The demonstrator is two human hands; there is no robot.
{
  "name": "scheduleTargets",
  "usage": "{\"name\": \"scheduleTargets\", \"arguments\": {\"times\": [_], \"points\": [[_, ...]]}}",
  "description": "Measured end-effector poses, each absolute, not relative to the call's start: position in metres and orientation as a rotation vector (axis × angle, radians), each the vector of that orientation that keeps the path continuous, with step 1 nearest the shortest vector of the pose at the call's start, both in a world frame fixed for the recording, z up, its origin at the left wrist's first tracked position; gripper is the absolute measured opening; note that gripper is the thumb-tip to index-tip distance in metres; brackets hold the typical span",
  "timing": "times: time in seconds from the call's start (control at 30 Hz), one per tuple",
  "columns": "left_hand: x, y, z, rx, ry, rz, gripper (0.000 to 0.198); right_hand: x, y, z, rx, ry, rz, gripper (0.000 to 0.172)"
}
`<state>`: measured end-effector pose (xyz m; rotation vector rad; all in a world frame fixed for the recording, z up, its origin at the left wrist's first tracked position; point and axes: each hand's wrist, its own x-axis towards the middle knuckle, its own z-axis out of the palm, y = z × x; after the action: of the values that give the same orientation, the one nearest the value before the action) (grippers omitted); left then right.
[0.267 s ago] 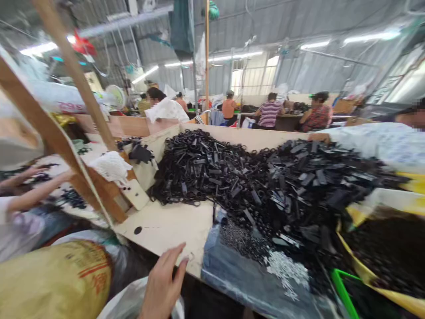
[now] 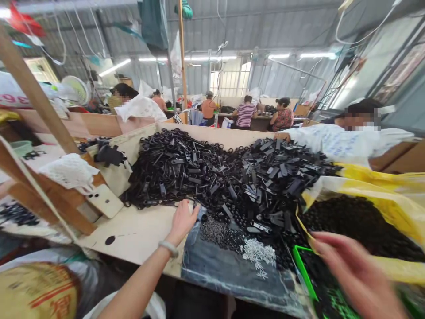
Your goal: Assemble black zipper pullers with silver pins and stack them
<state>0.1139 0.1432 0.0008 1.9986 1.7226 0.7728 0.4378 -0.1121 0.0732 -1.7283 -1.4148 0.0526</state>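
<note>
My left hand [image 2: 183, 220] reaches to the front edge of a heap of black plastic parts [image 2: 186, 166], thumb apart from the fingers. Nothing held shows in it. Below that hand lies a dark blue cloth mat [image 2: 212, 261]. On it are a patch of small dark screws [image 2: 214, 230] and a pile of small silvery pieces [image 2: 257, 252]. At the right, my right hand [image 2: 348, 261] is smeared by motion, above a green tray [image 2: 307, 272] and beside a yellow-and-white sack [image 2: 327, 182] of small black pieces. Whether it holds anything is unclear.
A white phone-like slab [image 2: 106, 200] leans on the wooden frame [image 2: 71, 201] at the left. A black disc [image 2: 110, 240] lies on the pale tabletop [image 2: 139, 230]. A yellow sack [image 2: 43, 288] stands at lower left. Several people sit working farther back.
The view has swung right. My left hand has moved forward from the table's front edge to the heap of black parts. My right hand has come into view at the right.
</note>
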Motion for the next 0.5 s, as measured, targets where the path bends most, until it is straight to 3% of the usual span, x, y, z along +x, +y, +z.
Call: {"name": "scheduleTargets", "arguments": {"times": [0.13,0.3,0.5], "points": [[0.132,0.163,-0.006,1.958,1.695,0.676,0.037,0.357,-0.014,0.060,-1.618,-1.895,0.494,0.018],[0.121,0.173,-0.004,1.736,1.683,0.655,0.037,0.280,0.081,0.032,-1.658,-2.070,0.528,0.020],[0.094,0.154,-0.010,1.347,1.560,0.809,0.035,0.267,0.121,0.013,-1.736,-2.171,0.539,0.018]]}}
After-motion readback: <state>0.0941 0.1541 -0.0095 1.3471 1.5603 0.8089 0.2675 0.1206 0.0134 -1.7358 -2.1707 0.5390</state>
